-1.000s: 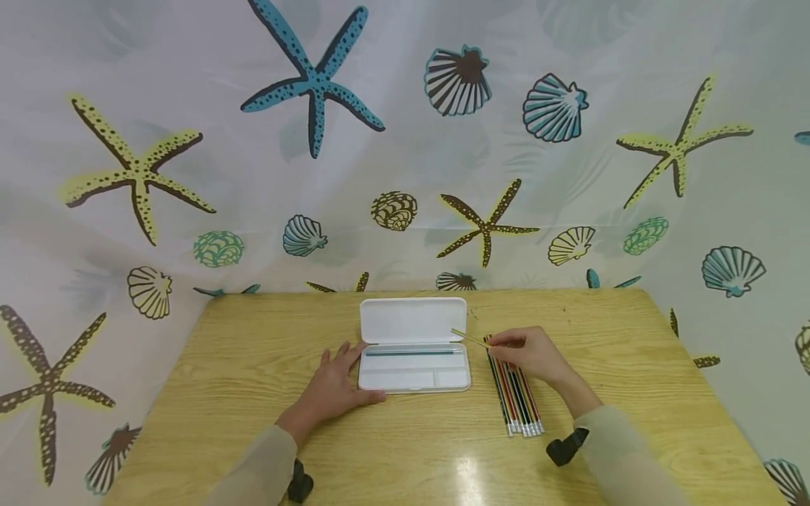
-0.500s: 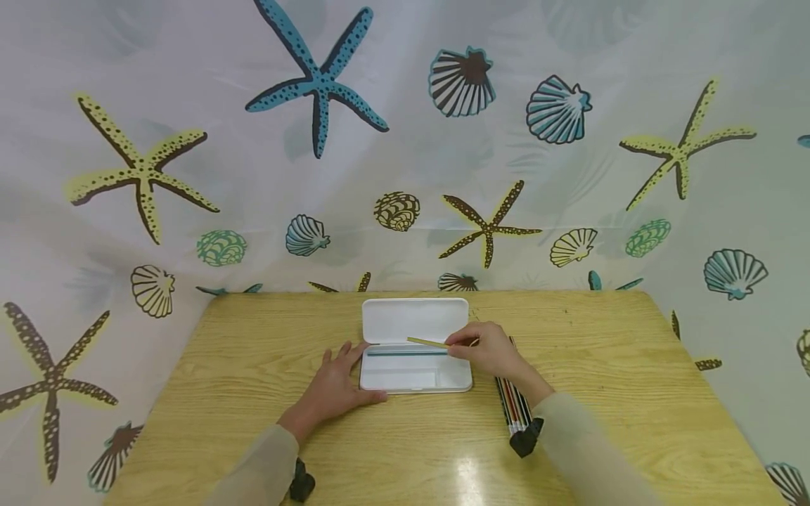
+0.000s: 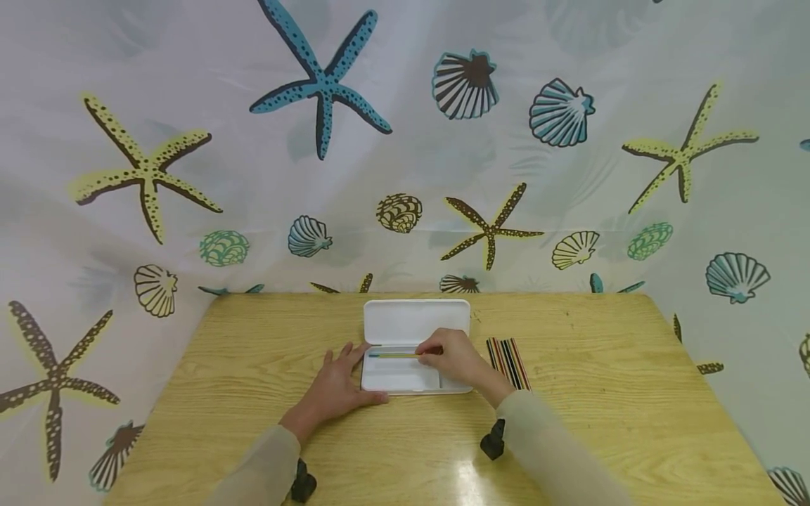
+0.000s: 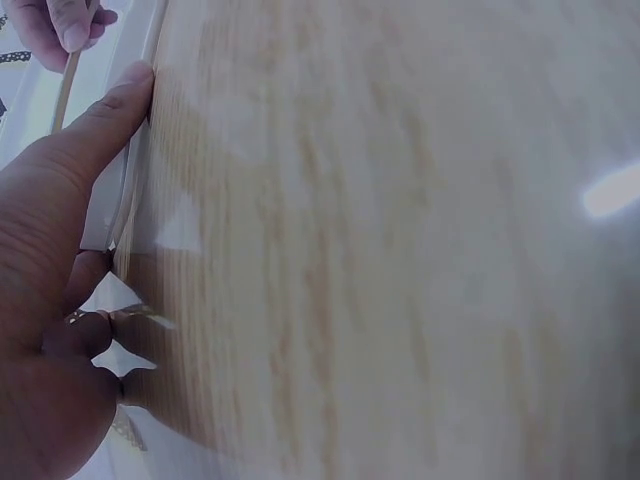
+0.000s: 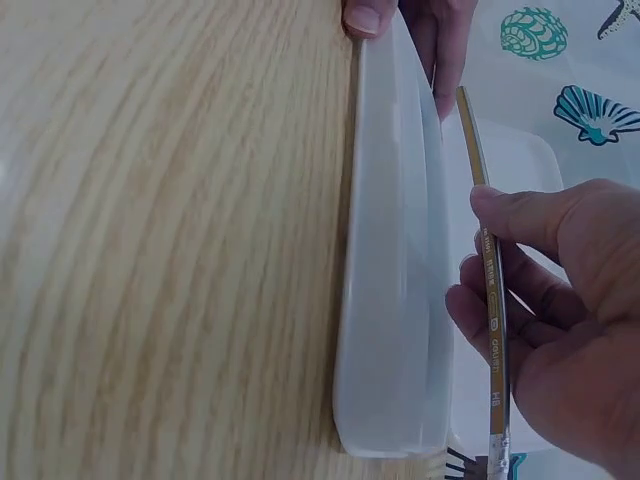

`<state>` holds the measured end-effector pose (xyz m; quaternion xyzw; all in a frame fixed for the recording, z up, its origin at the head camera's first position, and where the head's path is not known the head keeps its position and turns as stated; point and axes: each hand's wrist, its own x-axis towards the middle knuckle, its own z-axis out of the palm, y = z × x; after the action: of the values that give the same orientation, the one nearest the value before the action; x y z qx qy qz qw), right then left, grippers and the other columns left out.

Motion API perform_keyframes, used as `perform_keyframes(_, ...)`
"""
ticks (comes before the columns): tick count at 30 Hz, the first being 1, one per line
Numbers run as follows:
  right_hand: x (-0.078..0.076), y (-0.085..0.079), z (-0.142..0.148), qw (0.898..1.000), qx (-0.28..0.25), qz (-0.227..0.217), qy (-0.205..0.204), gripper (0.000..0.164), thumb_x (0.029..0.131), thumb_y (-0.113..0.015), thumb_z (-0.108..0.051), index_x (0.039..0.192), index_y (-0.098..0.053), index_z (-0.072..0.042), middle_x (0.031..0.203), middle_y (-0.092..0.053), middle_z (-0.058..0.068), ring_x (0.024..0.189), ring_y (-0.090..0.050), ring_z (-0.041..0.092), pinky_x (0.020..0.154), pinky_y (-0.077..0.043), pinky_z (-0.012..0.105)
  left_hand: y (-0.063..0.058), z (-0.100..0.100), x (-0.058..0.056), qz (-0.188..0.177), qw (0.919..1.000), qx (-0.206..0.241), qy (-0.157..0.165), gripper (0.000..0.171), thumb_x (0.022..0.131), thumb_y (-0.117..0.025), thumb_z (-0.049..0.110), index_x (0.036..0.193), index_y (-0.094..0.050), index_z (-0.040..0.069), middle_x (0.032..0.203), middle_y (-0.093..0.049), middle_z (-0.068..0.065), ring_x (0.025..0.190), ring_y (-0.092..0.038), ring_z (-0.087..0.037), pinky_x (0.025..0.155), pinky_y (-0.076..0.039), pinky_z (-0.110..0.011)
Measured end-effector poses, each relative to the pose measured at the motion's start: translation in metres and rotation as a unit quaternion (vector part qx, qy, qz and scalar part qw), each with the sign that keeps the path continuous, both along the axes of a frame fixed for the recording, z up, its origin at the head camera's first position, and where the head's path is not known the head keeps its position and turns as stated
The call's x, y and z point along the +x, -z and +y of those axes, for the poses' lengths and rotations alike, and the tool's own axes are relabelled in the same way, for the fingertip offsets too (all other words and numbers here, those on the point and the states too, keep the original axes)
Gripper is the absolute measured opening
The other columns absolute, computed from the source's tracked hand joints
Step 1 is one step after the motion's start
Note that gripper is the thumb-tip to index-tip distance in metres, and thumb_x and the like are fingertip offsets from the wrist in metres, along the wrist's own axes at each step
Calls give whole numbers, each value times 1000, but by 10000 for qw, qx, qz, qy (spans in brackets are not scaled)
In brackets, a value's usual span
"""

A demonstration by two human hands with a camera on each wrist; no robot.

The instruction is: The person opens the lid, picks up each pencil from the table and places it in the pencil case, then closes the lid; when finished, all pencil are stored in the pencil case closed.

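A white pencil case (image 3: 395,381) lies with its lid (image 3: 405,320) raised at the back. My left hand (image 3: 335,383) holds its left end, thumb at the front edge and fingers at the back corner. In the right wrist view, my right hand (image 5: 575,260) pinches a yellow pencil (image 5: 497,340) between thumb and fingers. That pencil lies lengthwise low over the case's rear compartment in the head view, beside a teal pencil (image 3: 373,355) whose end shows there. Right of the case lies a bundle of several pencils (image 3: 508,358), their lower ends hidden by my right arm.
The wooden table (image 3: 253,351) carries the case and the bundle. A white cloth (image 3: 405,140) printed with starfish and shells hangs behind and at both sides. The case's front section has a small divider (image 3: 439,379) near its right end.
My right hand has moved left from the bundle to the case with the yellow pencil, turning it level and lowering it over the rear compartment. My left hand stays at the case's left end.
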<state>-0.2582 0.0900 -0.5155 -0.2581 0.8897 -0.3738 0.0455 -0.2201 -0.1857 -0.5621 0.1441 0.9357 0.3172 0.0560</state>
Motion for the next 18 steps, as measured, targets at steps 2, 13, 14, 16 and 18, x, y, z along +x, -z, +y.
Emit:
perform_keyframes(2,-1,3,-5,9999,62,86,-57,8,95,-77,-6,100,-84,-4,92,-75,7,82,-62,10,73,-51,19,0,0,-1,22,10000,-27,10,110,78,-85,66,164,-39,16,164,-44,-22,157,-30,-50,128,-10,-73)
perform_keyframes(13,2,9,-19,9996,272,49,-109,11,96,-75,-4,103,-83,-2,95,-75,10,91,-69,22,79,-57,27,3,2,-2,54,9999,-83,-37,112,76,-87,66,163,-41,14,163,-46,-21,156,-32,-49,127,-11,-73)
perform_keyframes(14,2,10,-19,9995,295,54,-107,11,97,-75,-4,103,-83,-2,96,-74,10,91,-69,23,79,-58,27,3,2,-2,57,9999,-81,-39,112,76,-87,66,163,-41,14,163,-46,-21,156,-32,-49,128,-11,-73)
perform_keyframes(16,2,12,-20,9993,353,68,-93,12,97,-74,-4,104,-83,-3,96,-74,10,91,-69,22,79,-57,27,4,2,-3,53,9999,-73,-44,111,76,-88,66,163,-41,14,163,-46,-21,157,-31,-49,128,-11,-73)
perform_keyframes(18,1,13,-21,9993,366,69,-76,12,98,-74,-4,105,-83,-3,97,-74,10,92,-69,22,79,-58,28,4,2,-3,52,9999,-69,-51,112,76,-88,66,163,-41,14,164,-45,-21,157,-31,-49,128,-11,-73)
